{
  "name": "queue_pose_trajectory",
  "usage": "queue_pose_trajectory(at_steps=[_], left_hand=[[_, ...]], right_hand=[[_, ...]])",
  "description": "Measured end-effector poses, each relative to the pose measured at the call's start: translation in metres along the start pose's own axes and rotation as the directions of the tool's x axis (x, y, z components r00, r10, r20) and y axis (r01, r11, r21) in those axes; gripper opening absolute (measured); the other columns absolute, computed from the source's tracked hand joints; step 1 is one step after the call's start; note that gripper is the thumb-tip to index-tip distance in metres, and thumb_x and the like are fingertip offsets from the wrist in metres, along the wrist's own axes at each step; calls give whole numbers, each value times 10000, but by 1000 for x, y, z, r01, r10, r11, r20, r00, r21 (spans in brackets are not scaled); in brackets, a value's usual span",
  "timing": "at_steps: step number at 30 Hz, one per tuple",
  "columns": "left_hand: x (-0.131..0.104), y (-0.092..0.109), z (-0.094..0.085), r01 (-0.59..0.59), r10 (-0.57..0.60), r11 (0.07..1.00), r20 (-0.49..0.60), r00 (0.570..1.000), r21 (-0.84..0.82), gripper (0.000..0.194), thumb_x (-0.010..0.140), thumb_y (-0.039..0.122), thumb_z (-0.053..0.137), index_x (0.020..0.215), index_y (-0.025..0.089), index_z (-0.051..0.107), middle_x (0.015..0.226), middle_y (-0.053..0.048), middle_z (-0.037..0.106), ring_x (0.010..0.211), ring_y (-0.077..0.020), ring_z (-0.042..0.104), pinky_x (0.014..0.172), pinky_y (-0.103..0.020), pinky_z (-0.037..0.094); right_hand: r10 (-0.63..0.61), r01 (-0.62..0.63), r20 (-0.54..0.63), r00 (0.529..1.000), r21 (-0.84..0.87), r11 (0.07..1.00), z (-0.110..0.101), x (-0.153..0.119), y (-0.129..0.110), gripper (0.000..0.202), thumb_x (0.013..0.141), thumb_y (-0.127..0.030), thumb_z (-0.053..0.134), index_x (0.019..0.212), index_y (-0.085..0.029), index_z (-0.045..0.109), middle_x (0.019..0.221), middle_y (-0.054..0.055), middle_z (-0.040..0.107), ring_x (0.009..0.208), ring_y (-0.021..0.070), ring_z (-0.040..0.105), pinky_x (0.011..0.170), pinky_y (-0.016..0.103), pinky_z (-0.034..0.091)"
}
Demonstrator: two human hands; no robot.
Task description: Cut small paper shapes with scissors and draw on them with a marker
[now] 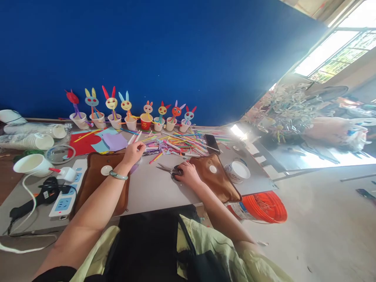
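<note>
Red, yellow, blue and orange paper figures with upright ears (126, 105), eight of them, stand in small cups, and from my remote seat I judge those complete; the leftmost is turned so that I cannot make out a face. With the work area as my clock, they arc from ten to just past twelve. Plenty of stock looks unused: a jumbled heap of thin multicoloured sticks (176, 144) around twelve, and flat sheets of red, light blue and purple paper (116, 140) at ten.

Silver-bladed scissors with black handles (168, 169) lie at the hub on the pale grey tabletop (147, 192), tips toward nine, their slim blades slightly parted. The right hand (187, 174) is at three, fingers curled over the handles; I cannot tell if they grip. The left hand (134, 152) is at ten, fingers bent close together, and whether they pinch anything I cannot tell.
</note>
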State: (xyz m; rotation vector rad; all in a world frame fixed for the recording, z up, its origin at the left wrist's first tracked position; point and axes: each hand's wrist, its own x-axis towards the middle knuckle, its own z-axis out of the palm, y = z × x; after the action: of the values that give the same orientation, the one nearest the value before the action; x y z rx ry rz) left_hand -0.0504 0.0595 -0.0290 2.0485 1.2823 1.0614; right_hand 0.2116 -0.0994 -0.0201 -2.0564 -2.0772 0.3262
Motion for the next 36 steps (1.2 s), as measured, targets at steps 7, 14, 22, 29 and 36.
queue_pose_trajectory(at_steps=[7, 14, 22, 29, 36], left_hand=[[1, 0, 1, 3, -3, 1000, -4, 1000, -3, 196, 821, 343, 520, 775, 200, 646, 766, -51, 732, 724, -195, 655, 686, -291, 485], [0, 2, 0, -24, 25, 1000, -11, 1000, 19, 161, 823, 317, 541, 756, 205, 636, 753, -59, 729, 725, -207, 664, 680, -297, 495], [-2, 2, 3, -104, 105, 990, -11, 994, 100, 169, 842, 290, 520, 792, 193, 649, 802, -69, 737, 744, -211, 673, 730, -312, 503], [-2, -1, 2, -98, 100, 991, -24, 995, 86, 160, 841, 287, 526, 810, 195, 653, 820, -73, 742, 748, -214, 674, 723, -315, 500], [0, 3, -3, -25, 26, 999, -47, 999, 24, 163, 843, 304, 533, 814, 189, 646, 797, -54, 731, 761, -187, 661, 743, -287, 503]], right_hand=[[32, -29, 44, 999, -62, 998, -9, -10, -5, 283, 766, -347, 754, 1014, -210, 738, 1053, 84, 679, 1003, 245, 604, 828, 337, 368], [86, -87, -10, 996, -33, 996, -5, -16, 3, 246, 766, -311, 757, 989, -212, 731, 1060, 74, 665, 986, 228, 611, 802, 311, 411], [175, -176, -77, 982, -1, 984, -4, -25, 11, 206, 754, -319, 769, 919, -208, 711, 1001, 61, 611, 978, 222, 575, 788, 293, 413], [178, -173, -126, 976, 50, 984, 1, -26, 13, 98, 800, -289, 708, 862, -220, 681, 873, 18, 625, 750, 163, 578, 646, 273, 366], [120, -111, -120, 985, 78, 991, 3, -24, 16, 80, 801, -276, 689, 854, -216, 682, 881, 32, 659, 763, 170, 601, 655, 270, 383]])
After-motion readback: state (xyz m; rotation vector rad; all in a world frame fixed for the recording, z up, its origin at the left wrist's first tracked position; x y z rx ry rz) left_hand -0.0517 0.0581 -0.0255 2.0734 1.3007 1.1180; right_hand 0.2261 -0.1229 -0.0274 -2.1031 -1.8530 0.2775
